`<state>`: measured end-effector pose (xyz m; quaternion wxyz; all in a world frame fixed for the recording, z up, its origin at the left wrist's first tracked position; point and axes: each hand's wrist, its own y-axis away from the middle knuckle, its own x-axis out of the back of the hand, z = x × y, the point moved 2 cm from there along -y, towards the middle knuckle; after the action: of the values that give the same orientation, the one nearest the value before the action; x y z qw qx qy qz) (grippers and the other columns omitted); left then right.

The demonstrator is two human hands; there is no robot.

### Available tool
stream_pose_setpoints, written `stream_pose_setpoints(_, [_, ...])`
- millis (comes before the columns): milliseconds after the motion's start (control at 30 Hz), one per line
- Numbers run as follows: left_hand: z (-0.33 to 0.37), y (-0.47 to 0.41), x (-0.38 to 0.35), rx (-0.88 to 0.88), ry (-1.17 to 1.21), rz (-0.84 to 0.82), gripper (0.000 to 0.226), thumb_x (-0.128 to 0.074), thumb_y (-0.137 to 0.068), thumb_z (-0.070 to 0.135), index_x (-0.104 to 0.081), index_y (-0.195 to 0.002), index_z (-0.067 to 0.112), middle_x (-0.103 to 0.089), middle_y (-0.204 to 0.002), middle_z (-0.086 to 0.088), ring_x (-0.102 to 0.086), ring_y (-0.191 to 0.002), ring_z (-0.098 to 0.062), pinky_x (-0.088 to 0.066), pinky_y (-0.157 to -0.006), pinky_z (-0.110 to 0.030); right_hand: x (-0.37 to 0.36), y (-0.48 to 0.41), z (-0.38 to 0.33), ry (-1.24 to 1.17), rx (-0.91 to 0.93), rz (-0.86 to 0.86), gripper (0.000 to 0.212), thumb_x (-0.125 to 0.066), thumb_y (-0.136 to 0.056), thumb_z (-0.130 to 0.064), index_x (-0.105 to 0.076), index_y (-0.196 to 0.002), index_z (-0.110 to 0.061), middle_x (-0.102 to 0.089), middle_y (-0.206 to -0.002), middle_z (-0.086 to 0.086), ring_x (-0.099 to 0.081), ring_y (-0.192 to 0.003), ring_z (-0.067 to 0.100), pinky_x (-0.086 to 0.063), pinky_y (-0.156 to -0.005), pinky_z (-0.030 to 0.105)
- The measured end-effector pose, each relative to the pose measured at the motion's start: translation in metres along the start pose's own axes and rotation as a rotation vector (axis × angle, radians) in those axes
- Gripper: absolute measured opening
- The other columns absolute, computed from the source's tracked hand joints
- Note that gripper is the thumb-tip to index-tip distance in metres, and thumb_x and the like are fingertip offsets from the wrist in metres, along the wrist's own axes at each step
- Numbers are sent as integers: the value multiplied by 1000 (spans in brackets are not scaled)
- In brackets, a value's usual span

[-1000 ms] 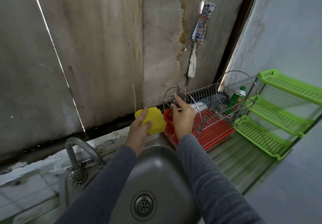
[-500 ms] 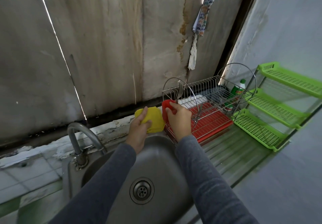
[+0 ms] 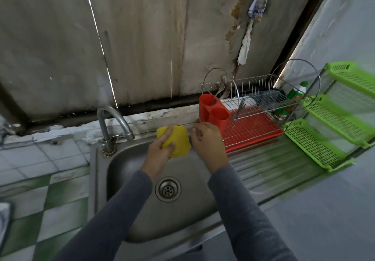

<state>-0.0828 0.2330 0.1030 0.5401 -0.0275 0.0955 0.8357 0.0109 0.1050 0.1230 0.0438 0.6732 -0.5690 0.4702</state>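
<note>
No legible text anywhere; label on the green-capped bottle (image 3: 293, 96) and print on the hanging cloth (image 3: 259, 2) too blurred.

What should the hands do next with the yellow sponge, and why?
Probably bring the right hand onto the yellow sponge and squeeze it out over the sink. The left hand grips the sponge above the sink's back edge. The right hand holds nothing and is right beside it, and neither hand has a dish to wash.
</note>
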Motion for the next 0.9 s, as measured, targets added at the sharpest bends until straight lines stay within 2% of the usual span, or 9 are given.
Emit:
stream_pose_setpoints(133, [-21, 30, 20, -1, -30, 86, 57, -51, -99, -2, -46, -145, 31, -47, -139, 6, -52, -122, -16, -43, -110, -40, -18, 31, -4, 29, 30, -113, 27, -56, -85, -15, -74, -95, 3, -71, -91, 21, -66, -83, 39, -56, -78, 45])
stream_pose_setpoints(233, [-38, 51, 41, 3, -23, 164, 57, -49, -100, -3, -43, -144, 33, -46, -139, 4, -51, -120, -16, -42, -110, -40, -33, 51, -9, 59, -7, -321, 30, -60, -92, -12, -69, -115, 4, -68, -113, 24, -63, -107, 41, -50, -93, 45])
stream_pose_setpoints(300, [-49, 65, 57, 14, -27, 210, 57, -50, -100, -2, -43, -142, 35, -44, -141, 2, -49, -124, -18, -40, -111, -41, -45, 63, -12, 102, -38, -454, 32, -57, -96, -21, -66, -120, -1, -66, -119, 20, -59, -112, 36, -47, -94, 41])
stream_pose_setpoints(467, [-70, 101, 99, 21, 28, 342, 56, -54, -98, 0, -51, -132, 46, -41, -150, 1, -46, -133, -23, -39, -113, -46, -78, 95, -40, 187, 25, -663, 33, -51, -99, -28, -66, -114, -2, -66, -116, 18, -59, -109, 35, -47, -89, 38])
stream_pose_setpoints(567, [-78, 127, 125, 9, 74, 419, 62, -55, -97, -3, -60, -122, 54, -45, -150, -1, -49, -133, -23, -38, -114, -50, -99, 117, -61, 220, 58, -775, 35, -49, -100, -30, -64, -119, -5, -64, -123, 18, -58, -115, 37, -47, -93, 39])
stream_pose_setpoints(700, [-84, 175, 162, -4, 133, 533, 58, -52, -97, -7, -50, -136, 36, -48, -146, -2, -49, -132, -24, -40, -112, -49, -124, 148, -103, 239, 164, -881, 30, -48, -100, -24, -62, -114, -3, -63, -121, 20, -59, -112, 39, -47, -89, 39])
stream_pose_setpoints(800, [-87, 218, 193, 24, 196, 605, 57, -51, -98, -6, -53, -134, 38, -46, -147, 0, -49, -131, -24, -43, -109, -46, -136, 173, -145, 237, 240, -918, 26, -48, -99, -21, -63, -110, -4, -64, -116, 20, -61, -108, 38, -47, -85, 37])
stream_pose_setpoints(900, [-89, 263, 227, 17, 214, 689, 58, -53, -97, -6, -53, -138, 36, -45, -150, -2, -48, -132, -24, -41, -112, -48, -146, 204, -188, 208, 320, -935, 24, -48, -97, -20, -64, -104, -3, -65, -111, 20, -61, -106, 38, -47, -80, 36])
